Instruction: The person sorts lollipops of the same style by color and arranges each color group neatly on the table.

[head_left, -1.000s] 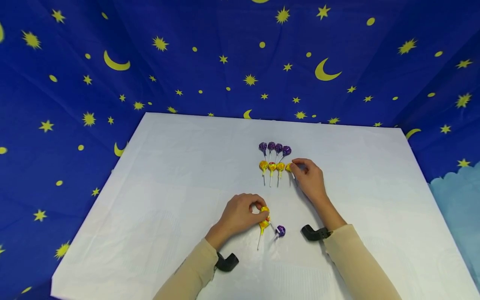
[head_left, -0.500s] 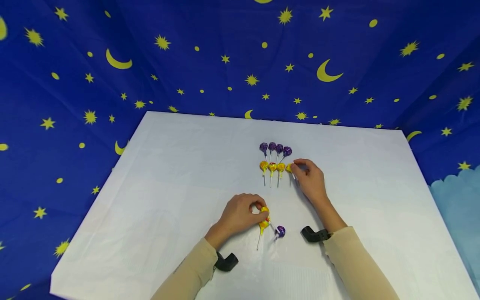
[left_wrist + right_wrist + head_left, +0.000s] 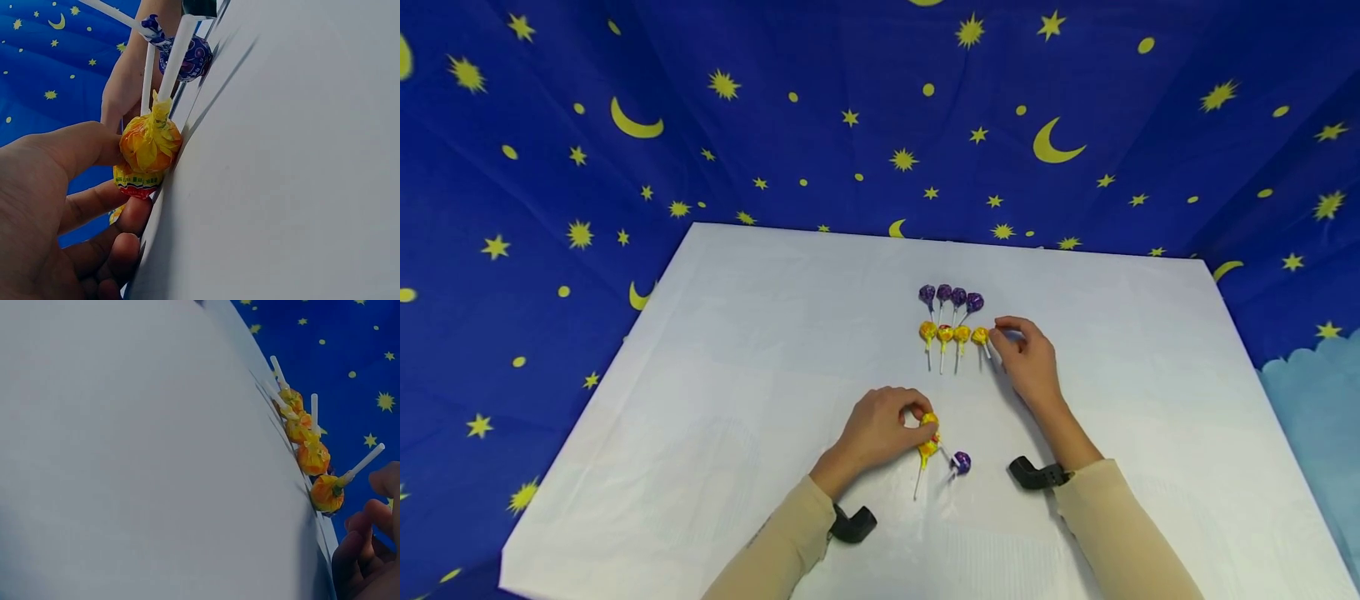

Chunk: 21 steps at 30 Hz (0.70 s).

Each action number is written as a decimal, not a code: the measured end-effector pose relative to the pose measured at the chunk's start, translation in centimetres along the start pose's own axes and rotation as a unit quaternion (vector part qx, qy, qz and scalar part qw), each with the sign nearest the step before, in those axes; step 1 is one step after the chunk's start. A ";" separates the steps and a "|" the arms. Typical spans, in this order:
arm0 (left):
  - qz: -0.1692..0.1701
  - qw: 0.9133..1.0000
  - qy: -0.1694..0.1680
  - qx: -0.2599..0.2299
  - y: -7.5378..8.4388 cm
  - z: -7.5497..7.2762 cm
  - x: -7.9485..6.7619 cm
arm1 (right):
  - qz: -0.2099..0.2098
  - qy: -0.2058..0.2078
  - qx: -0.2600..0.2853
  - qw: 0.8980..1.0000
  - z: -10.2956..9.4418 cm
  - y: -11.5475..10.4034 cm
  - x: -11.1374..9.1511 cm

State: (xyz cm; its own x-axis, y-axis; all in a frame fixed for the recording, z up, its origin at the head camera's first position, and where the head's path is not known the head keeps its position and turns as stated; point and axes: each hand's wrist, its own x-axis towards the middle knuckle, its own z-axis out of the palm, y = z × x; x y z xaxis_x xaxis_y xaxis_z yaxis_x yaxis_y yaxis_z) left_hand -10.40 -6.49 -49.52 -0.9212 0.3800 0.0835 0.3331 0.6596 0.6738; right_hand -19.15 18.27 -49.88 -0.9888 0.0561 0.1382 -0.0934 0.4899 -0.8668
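Note:
My left hand (image 3: 883,429) pinches yellow lollipops (image 3: 150,147) between thumb and fingers; at least two heads show, one behind the other. Just right of them in the head view is a purple lollipop (image 3: 961,463), whose stick reaches toward the held ones. Farther up the table, several yellow lollipops (image 3: 945,334) form a row with their sticks toward me. Beside the row's rightmost yellow lollipop (image 3: 327,494) is my right hand (image 3: 1030,362), thumb and fingers parted, holding nothing. A small gap separates the fingertips from that lollipop.
Behind the yellow row lie several purple lollipops (image 3: 958,296), their sticks pointing toward the yellow heads. All rest on a white table (image 3: 760,333). A blue cloth (image 3: 820,125) with yellow stars and moons stands around the back and sides.
My right hand has let go of the rightmost yellow lollipop and shifted slightly right, away from it. The left hand has stayed in place with its lollipops.

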 end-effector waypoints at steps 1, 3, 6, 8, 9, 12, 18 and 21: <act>-0.001 1.000 -0.002 0.000 0.0 0.0 0.0 | 0.000 0.001 0.000 1.000 -0.1 0.0 -0.1; -0.004 1.000 -0.003 0.000 0.0 0.0 0.0 | 0.001 0.003 0.001 1.000 -0.2 0.1 -0.2; -0.005 1.000 -0.002 -0.002 0.0 0.1 -0.1 | 0.001 0.008 0.006 1.000 -0.2 0.0 -0.3; -0.006 1.000 -0.002 -0.004 0.0 0.1 -0.2 | -0.002 0.011 0.009 1.000 -0.1 0.0 -0.4; -0.005 1.000 -0.001 -0.005 -0.1 0.1 -0.2 | -0.003 0.014 0.009 1.000 -0.1 -0.1 -0.5; -0.005 1.000 0.000 -0.008 -0.1 0.1 -0.3 | -0.007 0.022 0.020 1.000 -0.1 -0.1 -0.6; -0.002 1.000 0.004 -0.004 -0.1 0.1 -0.3 | -0.007 0.028 0.045 0.999 -0.3 -0.1 -0.9; 0.001 1.000 0.005 -0.003 0.0 0.0 -0.2 | -0.007 0.030 0.045 0.999 -0.5 -0.2 -1.3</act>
State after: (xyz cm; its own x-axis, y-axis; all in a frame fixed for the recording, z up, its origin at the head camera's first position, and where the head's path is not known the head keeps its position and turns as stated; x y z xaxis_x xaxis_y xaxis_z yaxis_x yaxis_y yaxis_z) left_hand -10.21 -6.57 -49.59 -0.9225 0.3750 0.0913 0.3335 0.6553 0.6778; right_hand -17.82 18.56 -49.60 -0.9789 0.1033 0.1763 -0.1194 0.4110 -0.9038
